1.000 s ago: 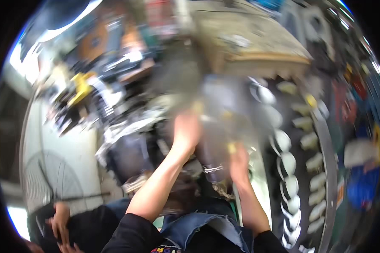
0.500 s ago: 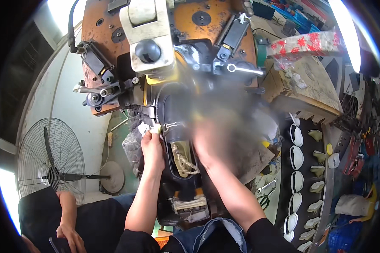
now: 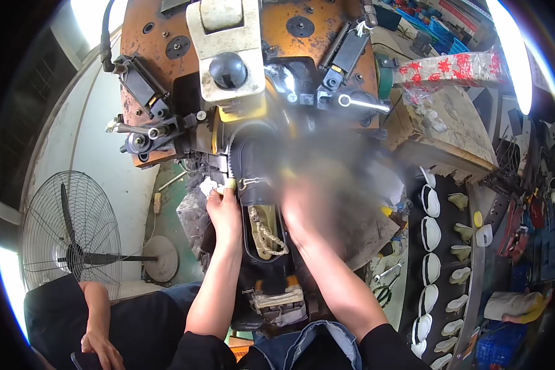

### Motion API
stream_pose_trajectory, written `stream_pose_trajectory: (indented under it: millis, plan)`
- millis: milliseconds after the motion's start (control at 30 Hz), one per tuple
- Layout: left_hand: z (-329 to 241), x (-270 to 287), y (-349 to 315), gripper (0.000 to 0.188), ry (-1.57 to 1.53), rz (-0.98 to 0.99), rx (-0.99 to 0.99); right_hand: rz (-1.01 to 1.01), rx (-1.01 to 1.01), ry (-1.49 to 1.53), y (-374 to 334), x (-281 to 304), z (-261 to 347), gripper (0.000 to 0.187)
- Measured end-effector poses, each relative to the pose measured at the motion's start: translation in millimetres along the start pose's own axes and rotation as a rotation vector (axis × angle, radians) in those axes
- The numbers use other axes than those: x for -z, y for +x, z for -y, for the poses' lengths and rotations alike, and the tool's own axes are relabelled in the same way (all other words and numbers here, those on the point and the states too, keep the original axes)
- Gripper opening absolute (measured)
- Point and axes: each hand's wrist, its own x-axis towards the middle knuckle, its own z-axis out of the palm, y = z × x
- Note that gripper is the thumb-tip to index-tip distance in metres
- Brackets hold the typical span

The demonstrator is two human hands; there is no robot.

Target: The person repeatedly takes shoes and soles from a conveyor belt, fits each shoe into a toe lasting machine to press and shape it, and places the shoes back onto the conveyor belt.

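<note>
A black shoe upper [image 3: 253, 157] sits under the head of an orange and black machine [image 3: 225, 74], its toe end pointing away from me. In its opening shows a yellowish shoe last [image 3: 258, 225] with a knotted cord [image 3: 270, 237] on it. My left hand [image 3: 224, 206] pinches the upper's left edge, thumb on top, beside the metal parts of the machine. On the opposite side my right hand [image 3: 297, 203] rests against the upper's right edge; a blurred patch in the picture hides its fingers.
Several white shoe pieces [image 3: 431, 234] stand in a row on a dark rack at right, beside smaller beige pieces [image 3: 461, 251]. Scissors [image 3: 383, 295] and a wrench lie nearer. A floor fan [image 3: 74, 246] stands left, near a seated person's hand [image 3: 102, 345] with a phone.
The view has shifted slightly, and the machine head appears a little farther right. Both my hands keep their places at the sides of the upper. The seated person's hand appears slightly lower.
</note>
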Motion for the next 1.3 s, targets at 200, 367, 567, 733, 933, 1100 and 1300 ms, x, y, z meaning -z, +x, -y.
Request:
stream_pose_trajectory:
  millis: [200, 367, 567, 733, 933, 1100, 1300]
  plan:
    - [3.2, 6.9, -6.5, 0.025, 0.069, 0.074, 0.041, -0.078, 0.01, -0.018, -4.1, 3.8, -27.1, 0.017]
    - [-1.3, -1.0, -23.5, 0.026, -0.218, 0.026, 0.293, -0.112, -0.08, 0.073, -19.0, 5.9, -22.6, 0.023]
    - [8.5, 6.1, -17.6, 0.019, -0.278, 0.07, 0.187, -0.072, -0.031, 0.026, -17.5, 0.3, -6.3, 0.022]
    - [51.3, 28.5, -17.0, 0.022, -0.037, 0.157, 0.218, -0.094, 0.104, -0.15, -11.3, 46.6, -62.1, 0.027]
    - [205.9, 129.4, -65.5, 0.029, 1.281, 0.661, -0.174, -0.21, 0.279, -0.943, 32.8, 172.9, -122.7, 0.016]
    - [217.4, 147.2, -73.6, 0.038, 1.219, 0.914, -0.322, -0.268, 0.247, -0.984, 54.9, 214.0, -112.8, 0.017]
    - [132.0, 189.8, -110.8, 0.048, 0.835, 0.737, 0.076, 0.022, 0.486, -0.808, 25.7, 183.4, -104.9, 0.015]
